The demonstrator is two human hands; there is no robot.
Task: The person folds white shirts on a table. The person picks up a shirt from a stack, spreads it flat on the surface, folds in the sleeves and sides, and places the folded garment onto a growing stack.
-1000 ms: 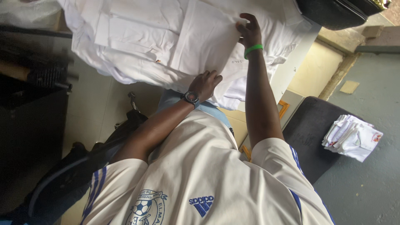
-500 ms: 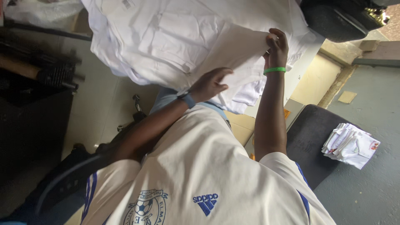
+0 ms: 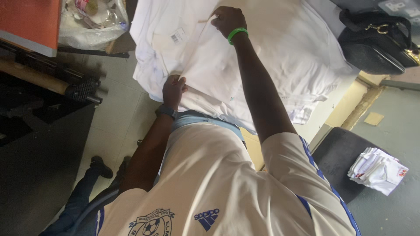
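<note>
A white shirt (image 3: 245, 57) lies spread on top of a pile of white clothes (image 3: 306, 96) on a table, under both hands. The right hand (image 3: 227, 19) is at the far end of the shirt, fingers closed, pinching a fold of its cloth; a green wristband (image 3: 237, 34) sits on that wrist. The left hand (image 3: 174, 91) is at the near edge of the shirt, fingers curled over the cloth and gripping it, with a dark watch (image 3: 167, 111) on the wrist. A small tag (image 3: 177, 37) shows on the cloth between the two hands, to the left of the right hand. Right of the right hand, past the pile, sits a black handbag (image 3: 376, 41). Left of the left hand, well apart, is a clear plastic bag (image 3: 94, 22). Near the right elbow, a dark seat (image 3: 337, 161) carries a folded bundle of white cloth (image 3: 377, 169).
</note>
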